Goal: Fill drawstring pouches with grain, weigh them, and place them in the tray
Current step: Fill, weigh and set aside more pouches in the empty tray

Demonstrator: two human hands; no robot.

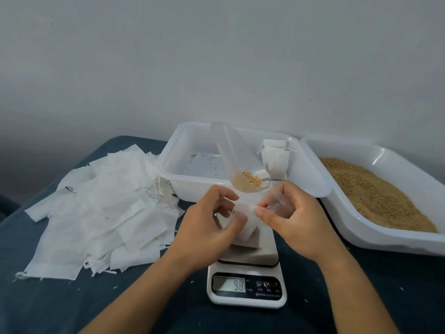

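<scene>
Hands meet over the scale (246, 283): left hand (212, 222) and right hand (296, 220) both pinch the mouth of a white pouch (248, 227) standing on its platform. Right hand also grips a clear scoop (238, 162) holding grain. Beyond sits the tray (183, 150) with filled pouches (275, 157); grain bin (375, 189) right, empty pouches (103, 208) left.

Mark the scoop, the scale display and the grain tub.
scoop (249, 180): head view, on the grain in its bowl.
scale display (229, 284): head view, middle of the screen.
grain tub (375, 239): head view, near white wall.
</scene>
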